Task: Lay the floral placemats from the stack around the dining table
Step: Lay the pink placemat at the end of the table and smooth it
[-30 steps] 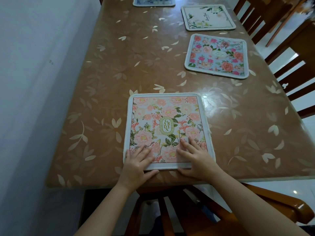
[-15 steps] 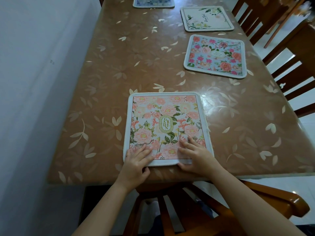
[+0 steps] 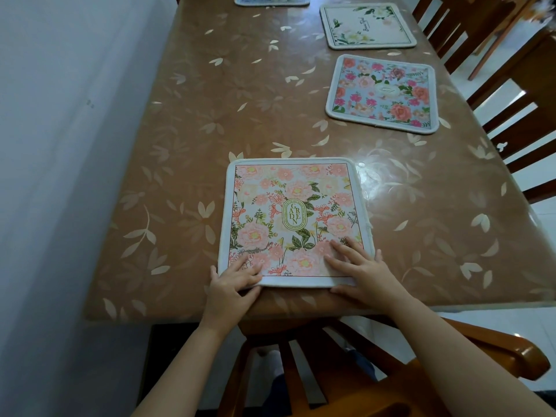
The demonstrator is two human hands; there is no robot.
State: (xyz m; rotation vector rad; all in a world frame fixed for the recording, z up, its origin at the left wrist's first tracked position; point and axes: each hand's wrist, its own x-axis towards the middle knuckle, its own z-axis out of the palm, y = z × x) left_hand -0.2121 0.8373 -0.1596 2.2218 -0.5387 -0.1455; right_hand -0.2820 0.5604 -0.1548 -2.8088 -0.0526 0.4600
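A pink floral placemat [image 3: 291,206] with a "Garden" label lies flat at the near end of the brown dining table [image 3: 210,109]. My left hand [image 3: 231,284] rests on its near-left corner, fingers spread on top. At the near-right corner my right hand [image 3: 361,272] lies flat, fingers apart. Along the right side sit a blue floral placemat [image 3: 382,93] and, farther back, a cream placemat [image 3: 367,25]. Another blue placemat [image 3: 270,0] shows at the far end, cut off by the frame. No stack is in view.
A white wall [image 3: 60,145] runs close along the table's left side. Wooden chairs [image 3: 496,70] stand along the right side. Another wooden chair [image 3: 451,356] sits under the near edge, between me and the table.
Both hands have slid a little toward the near edge of the pink placemat. The placemat itself stays in place.
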